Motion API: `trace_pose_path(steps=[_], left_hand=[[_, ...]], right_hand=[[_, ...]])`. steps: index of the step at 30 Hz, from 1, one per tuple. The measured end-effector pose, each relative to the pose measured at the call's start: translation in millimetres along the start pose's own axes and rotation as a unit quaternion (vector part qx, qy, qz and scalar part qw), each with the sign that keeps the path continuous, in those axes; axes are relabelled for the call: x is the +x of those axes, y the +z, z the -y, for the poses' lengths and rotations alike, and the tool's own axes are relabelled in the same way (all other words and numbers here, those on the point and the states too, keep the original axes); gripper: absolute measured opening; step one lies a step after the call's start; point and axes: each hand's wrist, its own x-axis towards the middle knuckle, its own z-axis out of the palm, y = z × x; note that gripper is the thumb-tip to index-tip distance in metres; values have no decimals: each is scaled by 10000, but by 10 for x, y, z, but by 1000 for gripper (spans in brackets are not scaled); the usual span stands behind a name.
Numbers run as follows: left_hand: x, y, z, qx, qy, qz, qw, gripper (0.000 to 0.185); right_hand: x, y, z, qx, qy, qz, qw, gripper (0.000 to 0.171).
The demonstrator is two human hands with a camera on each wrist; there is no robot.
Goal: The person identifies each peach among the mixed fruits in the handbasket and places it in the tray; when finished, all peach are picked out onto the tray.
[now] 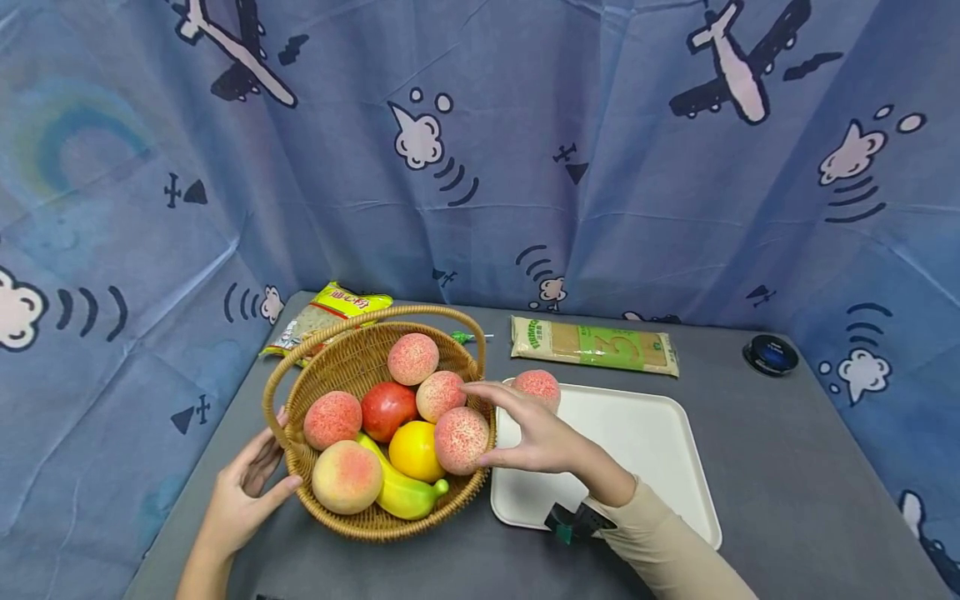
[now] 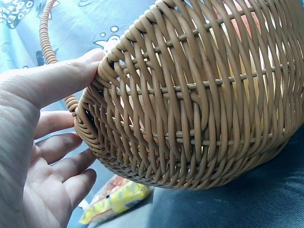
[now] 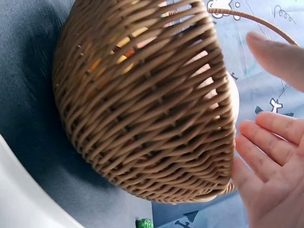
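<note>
A wicker basket [image 1: 378, 531] with a tall arched handle holds several peaches [image 1: 347, 477], a red apple [image 1: 388, 412], a yellow round fruit [image 1: 415, 451] and a green-yellow banana [image 1: 408, 497]. At its left side, my left hand [image 1: 242, 492] touches the rim near the handle's foot; thumb and fingers are spread and fairly straight. My right hand [image 1: 531, 427] is at the right rim, its fingers and thumb spread on either side of a speckled peach [image 1: 461, 442]. In the right wrist view, its fingertips are right at the rim, the thumb apart from it.
A white tray [image 1: 637, 450] lies right of the basket, under my right forearm, with another peach [image 1: 537, 388] at its back left corner. Behind stand a noodle packet [image 1: 592, 346], a yellow food bag [image 1: 330, 308], a green-wrapped lollipop [image 1: 463, 337] and, far right, a round black object [image 1: 771, 355].
</note>
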Motion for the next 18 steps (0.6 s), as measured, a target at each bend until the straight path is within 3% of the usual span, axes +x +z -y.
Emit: trace_pose_path(steps=[11,18], left_hand=[[12,-4,14,-91,217,90,9997,74],[31,9,-4,-273,558,144,9980,74]], right_hand=[[247,-65,15,-373,-13,1151,9927,74],[278,-51,16,-698,74,1442,9871,72]])
